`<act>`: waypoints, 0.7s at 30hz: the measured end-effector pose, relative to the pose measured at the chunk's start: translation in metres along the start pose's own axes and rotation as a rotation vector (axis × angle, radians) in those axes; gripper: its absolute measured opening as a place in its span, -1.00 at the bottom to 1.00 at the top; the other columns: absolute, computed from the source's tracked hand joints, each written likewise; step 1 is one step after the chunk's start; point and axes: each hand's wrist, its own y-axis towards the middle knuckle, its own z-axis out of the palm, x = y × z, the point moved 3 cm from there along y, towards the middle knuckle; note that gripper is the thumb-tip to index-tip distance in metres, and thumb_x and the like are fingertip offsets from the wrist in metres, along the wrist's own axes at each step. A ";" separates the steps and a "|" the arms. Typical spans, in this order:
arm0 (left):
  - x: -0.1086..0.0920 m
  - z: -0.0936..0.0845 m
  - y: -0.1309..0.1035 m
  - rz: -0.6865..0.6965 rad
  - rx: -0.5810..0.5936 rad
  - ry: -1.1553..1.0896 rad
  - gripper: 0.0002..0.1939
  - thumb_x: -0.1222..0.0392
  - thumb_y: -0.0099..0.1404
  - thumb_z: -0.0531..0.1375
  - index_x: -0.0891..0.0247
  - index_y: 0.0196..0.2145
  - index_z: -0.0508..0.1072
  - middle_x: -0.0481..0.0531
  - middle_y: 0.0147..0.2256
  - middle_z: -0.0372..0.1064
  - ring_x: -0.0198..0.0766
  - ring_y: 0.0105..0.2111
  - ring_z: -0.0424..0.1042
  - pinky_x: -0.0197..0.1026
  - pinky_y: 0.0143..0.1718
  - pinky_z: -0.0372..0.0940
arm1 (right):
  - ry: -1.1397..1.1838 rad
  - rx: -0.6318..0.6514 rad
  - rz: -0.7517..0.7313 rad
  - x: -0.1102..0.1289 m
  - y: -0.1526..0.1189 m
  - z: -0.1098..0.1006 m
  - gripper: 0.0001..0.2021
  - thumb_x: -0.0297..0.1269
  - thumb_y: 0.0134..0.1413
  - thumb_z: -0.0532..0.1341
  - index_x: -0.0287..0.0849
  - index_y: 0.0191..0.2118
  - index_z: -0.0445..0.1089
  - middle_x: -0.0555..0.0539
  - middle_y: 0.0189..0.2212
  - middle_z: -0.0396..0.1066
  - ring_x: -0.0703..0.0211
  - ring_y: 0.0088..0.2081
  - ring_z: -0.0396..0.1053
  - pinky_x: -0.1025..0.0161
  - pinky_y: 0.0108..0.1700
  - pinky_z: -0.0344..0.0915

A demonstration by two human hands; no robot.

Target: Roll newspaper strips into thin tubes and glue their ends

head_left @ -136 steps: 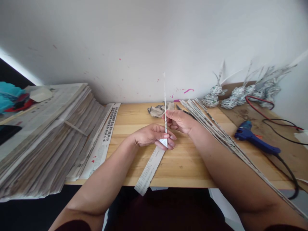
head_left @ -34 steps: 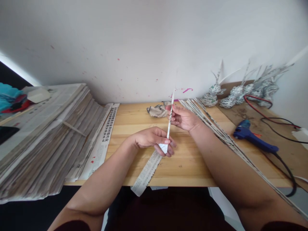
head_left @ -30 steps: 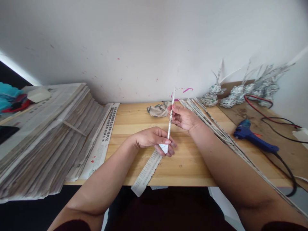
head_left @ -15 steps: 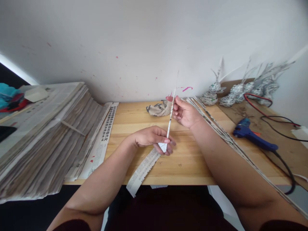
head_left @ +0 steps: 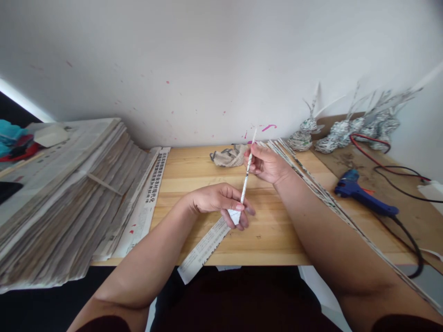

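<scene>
Paper tube (head_left: pixel 246 184) | left hand (head_left: pixel 219 198), right hand (head_left: pixel 270 164) pinch it | cloth (head_left: pixel 227 157) behind | newspaper stack (head_left: pixel 69 207) leftward

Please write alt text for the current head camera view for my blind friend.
A person's left hand and right hand hold a thin rolled newspaper tube over a wooden table, its flat strip trailing below. Stacked newspapers stand left; a blue glue gun lies right.
</scene>
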 end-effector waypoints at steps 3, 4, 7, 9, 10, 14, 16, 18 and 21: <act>0.002 -0.004 0.002 0.000 -0.086 0.041 -0.62 0.05 0.22 0.30 0.34 -0.08 0.51 0.23 -0.30 0.55 -0.12 -0.30 0.56 -0.12 -0.29 0.45 | -0.209 -0.177 -0.067 -0.003 0.004 -0.004 -0.63 0.02 -0.21 0.40 -0.22 -0.47 0.42 0.08 -0.67 0.21 0.40 -0.66 0.04 0.36 -0.66 -0.24; 0.003 -0.006 0.003 0.007 -0.139 0.062 -0.62 0.05 0.22 0.30 0.34 -0.09 0.51 0.22 -0.30 0.54 -0.14 -0.30 0.55 -0.14 -0.30 0.44 | -0.309 -0.275 -0.107 -0.003 0.005 -0.006 -0.65 0.01 -0.17 0.37 -0.22 -0.49 0.43 0.09 -0.70 0.17 0.39 -0.67 0.01 0.35 -0.65 -0.24; 0.004 -0.011 0.006 0.037 -0.297 0.140 -0.65 0.04 0.23 0.28 0.34 -0.13 0.51 0.18 -0.31 0.53 -0.21 -0.33 0.52 -0.20 -0.35 0.41 | -0.675 -0.574 -0.295 0.002 0.004 -0.011 -0.68 -0.04 -0.12 0.33 -0.21 -0.60 0.39 0.09 -0.73 0.12 0.34 -0.62 0.05 0.32 -0.58 -0.09; 0.004 -0.012 0.007 0.051 -0.347 0.170 -0.66 0.03 0.24 0.27 0.34 -0.14 0.50 0.16 -0.31 0.52 -0.24 -0.36 0.51 -0.23 -0.37 0.40 | -0.775 -0.659 -0.376 0.006 0.002 -0.012 -0.66 -0.05 -0.13 0.33 -0.21 -0.63 0.37 0.08 -0.71 0.15 0.33 -0.58 0.09 0.31 -0.53 -0.02; 0.004 -0.012 0.007 0.052 -0.344 0.164 -0.66 0.03 0.24 0.27 0.34 -0.13 0.50 0.16 -0.32 0.52 -0.24 -0.36 0.51 -0.22 -0.37 0.40 | -0.726 -0.636 -0.354 0.006 0.002 -0.013 -0.65 -0.02 -0.12 0.33 -0.21 -0.61 0.37 0.08 -0.70 0.15 0.33 -0.58 0.08 0.31 -0.53 -0.03; 0.000 -0.008 0.003 0.066 -0.219 0.036 -0.63 0.06 0.22 0.29 0.35 -0.10 0.50 0.19 -0.31 0.53 -0.14 -0.32 0.55 -0.14 -0.33 0.44 | -0.229 -0.192 -0.036 -0.003 0.005 -0.010 -0.60 0.09 -0.09 0.33 -0.22 -0.43 0.43 0.08 -0.64 0.18 0.37 -0.63 0.07 0.36 -0.63 -0.12; -0.002 -0.007 0.001 0.086 -0.175 -0.026 -0.62 0.06 0.21 0.30 0.36 -0.09 0.50 0.20 -0.31 0.53 -0.11 -0.31 0.56 -0.11 -0.32 0.46 | -0.092 -0.003 0.050 -0.006 0.003 -0.007 -0.61 0.05 -0.14 0.38 -0.22 -0.37 0.45 0.05 -0.59 0.25 0.36 -0.60 0.14 0.39 -0.63 -0.07; -0.004 -0.006 0.000 0.093 -0.163 -0.057 -0.62 0.07 0.21 0.31 0.37 -0.09 0.50 0.21 -0.32 0.53 -0.10 -0.31 0.56 -0.12 -0.32 0.46 | -0.055 0.046 0.047 -0.006 0.002 -0.007 -0.64 -0.03 -0.18 0.43 -0.23 -0.38 0.45 0.04 -0.59 0.28 0.37 -0.58 0.18 0.41 -0.63 -0.04; -0.001 -0.006 0.002 0.080 -0.161 -0.051 -0.62 0.08 0.21 0.31 0.37 -0.09 0.50 0.22 -0.31 0.54 -0.10 -0.29 0.56 -0.13 -0.31 0.46 | -0.081 -0.006 0.033 -0.009 0.003 -0.005 -0.65 -0.06 -0.21 0.44 -0.24 -0.44 0.44 0.07 -0.65 0.23 0.39 -0.62 0.14 0.43 -0.67 -0.12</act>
